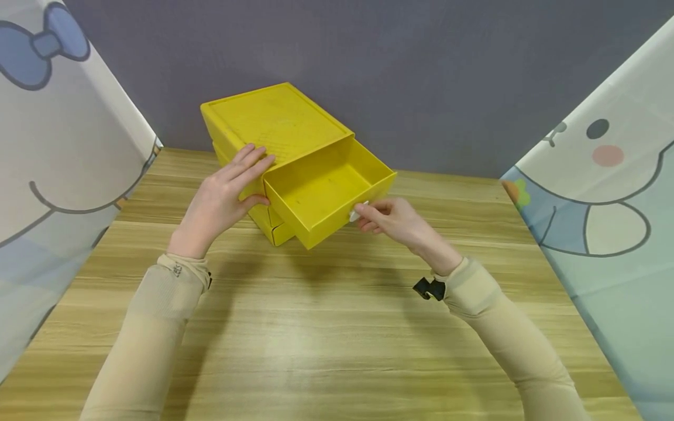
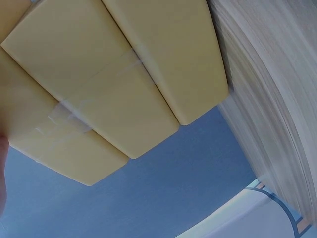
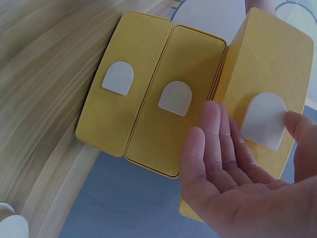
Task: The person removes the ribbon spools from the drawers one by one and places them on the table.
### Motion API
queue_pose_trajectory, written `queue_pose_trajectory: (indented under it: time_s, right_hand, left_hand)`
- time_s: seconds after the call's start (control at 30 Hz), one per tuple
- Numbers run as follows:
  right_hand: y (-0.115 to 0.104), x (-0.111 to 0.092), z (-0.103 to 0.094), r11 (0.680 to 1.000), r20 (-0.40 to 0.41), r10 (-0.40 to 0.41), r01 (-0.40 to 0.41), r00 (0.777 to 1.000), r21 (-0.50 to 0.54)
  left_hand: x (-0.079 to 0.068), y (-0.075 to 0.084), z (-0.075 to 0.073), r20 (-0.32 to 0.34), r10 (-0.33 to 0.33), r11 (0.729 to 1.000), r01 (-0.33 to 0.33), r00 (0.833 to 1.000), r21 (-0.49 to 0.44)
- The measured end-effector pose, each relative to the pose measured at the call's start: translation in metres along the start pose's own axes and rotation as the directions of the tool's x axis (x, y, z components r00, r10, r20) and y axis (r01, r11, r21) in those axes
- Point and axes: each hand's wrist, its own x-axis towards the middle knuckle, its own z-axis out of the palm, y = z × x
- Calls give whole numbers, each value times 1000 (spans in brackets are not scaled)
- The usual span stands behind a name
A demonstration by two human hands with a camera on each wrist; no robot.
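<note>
Left grip [image 1: 221, 190]: left of centre, spread wide against yellow cabinet [image 1: 279, 120]
Cabinet: upper middle of frame, on worktop [image 1: 295, 345]
Top drawer [image 1: 327, 224]: middle of frame, sticking out
Right grip [image 1: 392, 219]: right of centre, narrow, pinching drawer's white handle [image 1: 354, 216]

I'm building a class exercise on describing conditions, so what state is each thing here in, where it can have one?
Drawer unit: upright on the table
Top drawer: open, pulled out
Middle drawer: closed
Bottom drawer: closed
Left hand: fingers resting on the drawer unit's top
Right hand: pinching the top drawer's white handle
</note>
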Motion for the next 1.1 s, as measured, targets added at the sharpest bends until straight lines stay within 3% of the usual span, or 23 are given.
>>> queue_pose_trajectory:
  time_s: [0.63,1.1]
  right_hand:
    - [-8,16,12,996,-53,-1,6,999,90]
    - [-11,31,21,997,-96,-45,50,994,55]
  left_hand:
    - [0,-2,0,2,9,1000,-9,1000,15]
    - [-1,-2,1,-5,17,1000,-17,1000,21]
